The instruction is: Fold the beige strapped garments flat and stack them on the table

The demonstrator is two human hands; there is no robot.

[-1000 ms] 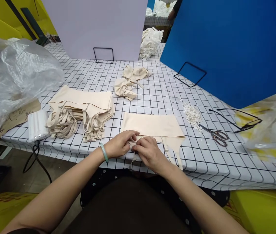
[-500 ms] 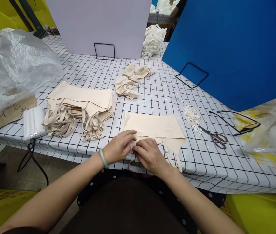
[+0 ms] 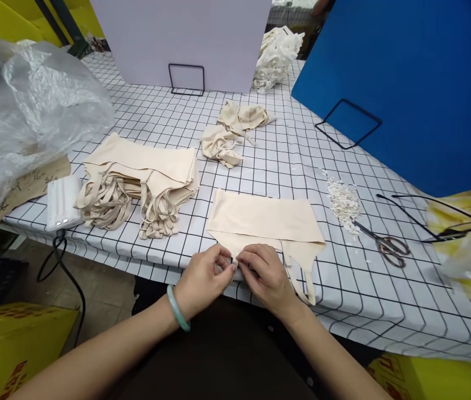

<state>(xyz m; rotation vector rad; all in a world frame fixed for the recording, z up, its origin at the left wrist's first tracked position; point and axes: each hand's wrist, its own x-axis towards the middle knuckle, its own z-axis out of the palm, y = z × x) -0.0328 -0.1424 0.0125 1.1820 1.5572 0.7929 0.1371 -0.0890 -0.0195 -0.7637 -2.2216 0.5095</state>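
This looks like a garment workshop. The counter (image 3: 285,161), under a checked cloth, carries a neat stack of beige strapped pieces (image 3: 148,158) at nine o'clock, with a matching piece (image 3: 264,214) spread flat at the dial's centre. Scissors (image 3: 390,249) lie by a heap of white scraps (image 3: 344,201) at three o'clock; a printed yellow box (image 3: 14,344) sits below at eight o'clock.

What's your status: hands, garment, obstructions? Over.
Left hand and right hand: fingertips close together at near side of beige garment. Garment lies on checked cloth. Scissors to the right, apart from hands.
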